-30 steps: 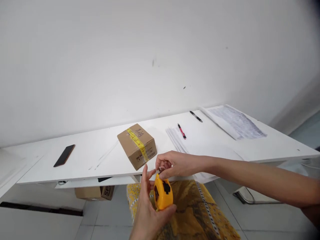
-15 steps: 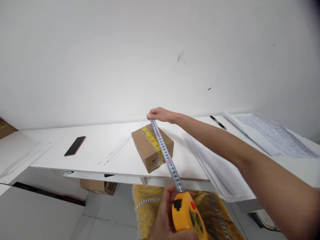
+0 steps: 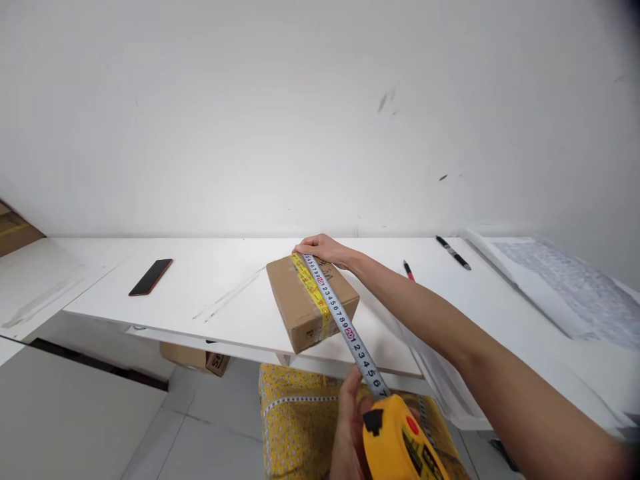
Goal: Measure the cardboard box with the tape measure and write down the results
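Note:
A small cardboard box (image 3: 300, 300) with a strip of yellow tape sits near the front edge of the white table (image 3: 210, 293). My right hand (image 3: 323, 249) pinches the end of the tape blade (image 3: 340, 317) down on the box's far top edge. The blade runs back across the box top, beside the yellow tape. My left hand (image 3: 350, 433) grips the yellow tape measure case (image 3: 400, 443) in front of and below the table edge.
A dark phone (image 3: 151, 277) lies at the table's left. A red pen (image 3: 409, 270), a black pen (image 3: 453, 252) and printed sheets (image 3: 560, 283) lie to the right. Below the table are a yellow patterned bundle (image 3: 295, 420) and a cardboard box (image 3: 195, 359).
My right hand pulled the blade out from the case, carried it over the box, then lowered its end onto the far top edge. My left hand drew the case back toward me.

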A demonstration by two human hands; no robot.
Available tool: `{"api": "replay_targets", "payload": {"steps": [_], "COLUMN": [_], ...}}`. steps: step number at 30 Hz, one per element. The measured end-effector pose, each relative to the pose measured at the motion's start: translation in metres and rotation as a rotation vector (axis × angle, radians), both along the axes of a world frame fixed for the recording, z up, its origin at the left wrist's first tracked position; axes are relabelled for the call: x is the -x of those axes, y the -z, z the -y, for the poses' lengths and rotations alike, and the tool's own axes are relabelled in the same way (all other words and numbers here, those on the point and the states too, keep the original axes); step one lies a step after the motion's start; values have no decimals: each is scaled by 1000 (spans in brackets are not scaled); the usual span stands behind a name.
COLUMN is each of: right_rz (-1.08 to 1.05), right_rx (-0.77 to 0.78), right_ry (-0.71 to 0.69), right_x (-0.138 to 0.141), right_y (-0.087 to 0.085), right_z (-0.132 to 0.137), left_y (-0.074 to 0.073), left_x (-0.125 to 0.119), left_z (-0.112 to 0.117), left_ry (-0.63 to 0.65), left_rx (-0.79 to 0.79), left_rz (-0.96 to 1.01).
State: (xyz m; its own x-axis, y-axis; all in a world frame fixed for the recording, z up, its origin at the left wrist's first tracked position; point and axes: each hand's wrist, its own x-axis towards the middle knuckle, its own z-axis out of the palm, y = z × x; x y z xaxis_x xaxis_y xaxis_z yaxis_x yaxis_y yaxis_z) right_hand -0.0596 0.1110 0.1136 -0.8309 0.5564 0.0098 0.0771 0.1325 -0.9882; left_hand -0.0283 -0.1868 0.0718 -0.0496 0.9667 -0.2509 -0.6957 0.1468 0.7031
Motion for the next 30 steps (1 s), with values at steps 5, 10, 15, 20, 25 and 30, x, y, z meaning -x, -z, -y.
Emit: {"api": "replay_targets", "payload": {"steps": [5,10,15,20,25,30], "right_rz": [-37,-70,-62,-56,-73,-155], "right_rx": [39,34,1,-9,-124,-302], "right_ry": [163,272,277,274,241,408], "right_x": [-10,-19,-18,-18,-31,-84], "right_y": [6,10,9,8,2,-27], "right_z": [1,-3,-1,0,-12,-1], "left_y": [-9,-4,3,3,5,-35], "left_x": [1,8,6,-3,33,120], "left_z": [-20,-11,12,20,27,38], "left_ry": [-30,49,9,-28,-5,-8], "left_rx": [62,45,0,-3,-81,-64], "left_rz": [-133,-135,-146,-73,-104,-377]}}
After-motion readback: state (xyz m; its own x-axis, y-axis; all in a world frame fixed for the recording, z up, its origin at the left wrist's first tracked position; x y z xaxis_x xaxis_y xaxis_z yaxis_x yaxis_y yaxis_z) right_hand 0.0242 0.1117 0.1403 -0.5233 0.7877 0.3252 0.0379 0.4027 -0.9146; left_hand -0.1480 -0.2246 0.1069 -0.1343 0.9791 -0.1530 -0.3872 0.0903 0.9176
